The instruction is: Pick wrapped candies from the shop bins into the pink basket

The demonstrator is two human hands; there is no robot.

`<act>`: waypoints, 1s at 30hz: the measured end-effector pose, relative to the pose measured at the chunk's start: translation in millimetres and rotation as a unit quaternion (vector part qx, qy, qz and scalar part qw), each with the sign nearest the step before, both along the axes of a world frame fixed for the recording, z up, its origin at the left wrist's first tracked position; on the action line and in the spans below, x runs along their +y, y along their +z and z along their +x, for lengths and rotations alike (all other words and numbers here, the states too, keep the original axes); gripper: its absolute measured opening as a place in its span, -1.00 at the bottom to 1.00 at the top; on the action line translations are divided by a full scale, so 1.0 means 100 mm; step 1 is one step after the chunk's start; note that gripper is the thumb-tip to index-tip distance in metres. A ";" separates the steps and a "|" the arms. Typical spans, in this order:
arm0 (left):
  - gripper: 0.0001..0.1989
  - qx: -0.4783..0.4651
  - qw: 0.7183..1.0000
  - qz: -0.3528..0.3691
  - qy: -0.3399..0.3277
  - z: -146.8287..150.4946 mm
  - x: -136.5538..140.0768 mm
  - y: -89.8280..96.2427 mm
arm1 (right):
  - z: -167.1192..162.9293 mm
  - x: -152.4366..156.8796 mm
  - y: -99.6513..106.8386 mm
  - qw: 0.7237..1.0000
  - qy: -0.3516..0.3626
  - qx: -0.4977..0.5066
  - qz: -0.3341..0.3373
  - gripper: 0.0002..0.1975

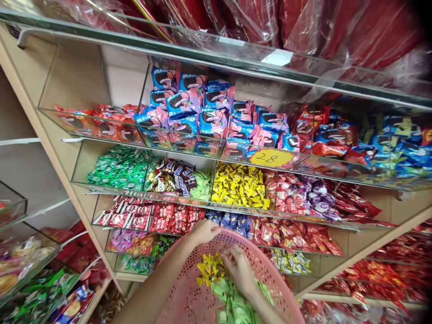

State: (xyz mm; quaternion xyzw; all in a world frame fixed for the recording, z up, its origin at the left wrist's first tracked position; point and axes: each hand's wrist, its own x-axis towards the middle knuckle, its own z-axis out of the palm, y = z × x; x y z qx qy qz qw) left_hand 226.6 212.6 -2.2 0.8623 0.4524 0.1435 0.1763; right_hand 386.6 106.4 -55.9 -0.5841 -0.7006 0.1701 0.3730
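Yellow candies lie in your pink basket, against green packets. Your left hand grips its far rim; your right hand bunches narrow fingers beside the candies, can't tell if holding any. Slack left grip could tip everything out. Near side's cut off; right fingertips blur.

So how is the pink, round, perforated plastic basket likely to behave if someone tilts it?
The pink, round, perforated plastic basket is probably light for its size, since its wall is full of holes. Its contents would likely slide toward the low side: the small yellow-wrapped sweets and flat light-green packets lie loose inside.
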 end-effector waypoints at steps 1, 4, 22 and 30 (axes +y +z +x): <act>-0.66 0.001 1.000 -0.003 0.000 0.00 0.00 -0.01 | 0.01 -0.02 0.01 1.000 -0.004 0.003 0.004 -0.77; -0.66 0.001 1.000 -0.004 0.000 0.00 0.00 -0.02 | 0.03 -0.07 0.08 1.000 -0.012 0.007 0.024 -0.74; -0.67 0.000 1.000 -0.005 0.005 -0.03 0.04 -0.10 | 0.39 0.25 1.32 0.951 -0.083 -0.056 0.292 -0.83; -0.67 -0.037 0.999 -0.011 0.014 -0.03 0.04 -0.08 | 0.50 0.74 1.59 0.939 -0.138 -0.220 0.226 -0.84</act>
